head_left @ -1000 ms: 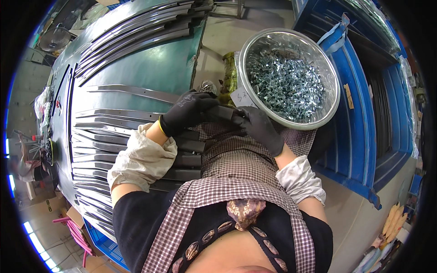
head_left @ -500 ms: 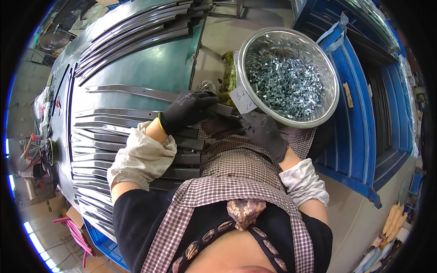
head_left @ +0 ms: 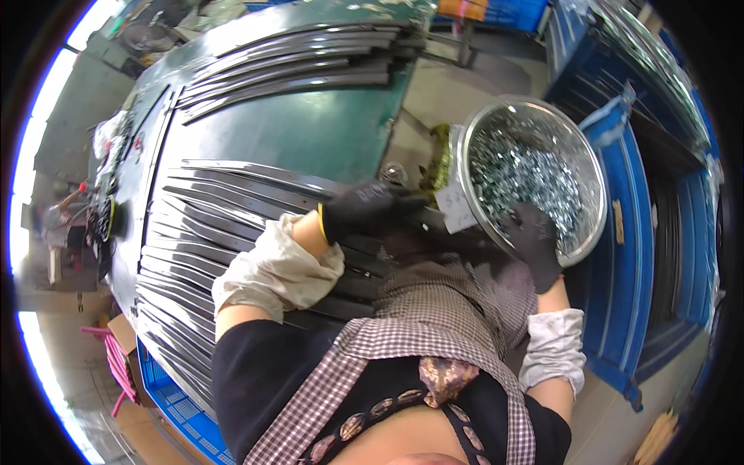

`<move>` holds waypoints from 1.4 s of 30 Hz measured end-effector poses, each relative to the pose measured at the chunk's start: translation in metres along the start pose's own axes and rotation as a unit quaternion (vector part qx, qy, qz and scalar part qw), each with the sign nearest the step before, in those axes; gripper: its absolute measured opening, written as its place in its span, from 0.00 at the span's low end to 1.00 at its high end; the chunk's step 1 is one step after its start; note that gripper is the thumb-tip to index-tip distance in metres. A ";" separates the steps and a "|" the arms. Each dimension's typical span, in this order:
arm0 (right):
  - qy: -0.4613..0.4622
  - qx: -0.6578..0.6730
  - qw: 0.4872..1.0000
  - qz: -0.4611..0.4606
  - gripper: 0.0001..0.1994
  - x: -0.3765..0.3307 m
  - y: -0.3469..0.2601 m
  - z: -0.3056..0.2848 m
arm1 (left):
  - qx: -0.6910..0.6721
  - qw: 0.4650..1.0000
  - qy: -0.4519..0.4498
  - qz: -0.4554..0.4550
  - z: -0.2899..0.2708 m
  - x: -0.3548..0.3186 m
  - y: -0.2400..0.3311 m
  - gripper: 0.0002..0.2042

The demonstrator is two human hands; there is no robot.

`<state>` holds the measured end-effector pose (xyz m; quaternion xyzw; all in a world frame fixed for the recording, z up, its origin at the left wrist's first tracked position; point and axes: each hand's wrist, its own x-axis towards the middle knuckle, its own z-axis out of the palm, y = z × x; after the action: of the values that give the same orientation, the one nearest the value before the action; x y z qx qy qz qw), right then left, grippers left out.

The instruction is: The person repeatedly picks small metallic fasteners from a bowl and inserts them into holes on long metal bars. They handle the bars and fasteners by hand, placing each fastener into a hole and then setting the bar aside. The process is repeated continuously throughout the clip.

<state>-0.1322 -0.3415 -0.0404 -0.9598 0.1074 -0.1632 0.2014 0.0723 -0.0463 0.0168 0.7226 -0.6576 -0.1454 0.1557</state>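
Now that our whole view has swung a little, the main change shows at the wide bowl (head_left: 535, 108): our right grip (head_left: 536, 240) has left the space beside our left grip (head_left: 364, 209) and reaches over the rim into the contents. Our left grip stays by the near end of a long dark strip (head_left: 302, 180), which lies on the counter (head_left: 333, 147) and runs away to its left. Its fingers curve over that end, yet whether they clasp it or only rest there we cannot tell. Nor can we tell whether the right grip has pinched any of the small metal clips (head_left: 527, 170). As we judge it, the work is now split, strip on one side and clips on the other.

For room, the counter gives most: bare green lies beyond the left grip, up to a farther group of strips (head_left: 356, 80), and its side edge drops off just ahead. A blue rack (head_left: 620, 263) stands near, right of the right grip. The bowl's rim passes under our right wrist, so upward looks the clearest way out. Between both grips, a pale card (head_left: 456, 208) at the bowl narrows the gap.
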 end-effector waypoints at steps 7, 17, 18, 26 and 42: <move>-0.098 -0.151 0.983 0.043 0.21 0.011 0.057 0.026 | -0.057 0.997 -0.050 -0.023 -0.026 -0.054 0.056 0.25; -0.127 -0.052 0.989 0.057 0.14 0.017 0.054 0.025 | 0.074 0.962 0.179 -0.191 -0.096 0.009 -0.102 0.20; -0.135 -0.065 0.987 0.053 0.13 0.016 0.049 0.022 | 0.126 0.949 0.219 -0.190 -0.090 0.016 -0.132 0.20; -0.140 -0.044 0.988 0.056 0.08 0.008 0.060 0.026 | 0.227 0.877 0.356 -0.231 -0.042 0.039 -0.190 0.16; 0.027 0.295 0.939 0.176 0.08 0.023 0.025 -0.043 | 0.119 0.979 0.130 -0.103 -0.006 0.025 -0.052 0.21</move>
<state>-0.1295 -0.3852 -0.0068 -0.8187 0.2268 -0.1752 0.4977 0.1244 -0.0661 0.0004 0.8125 -0.5664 0.0137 0.1373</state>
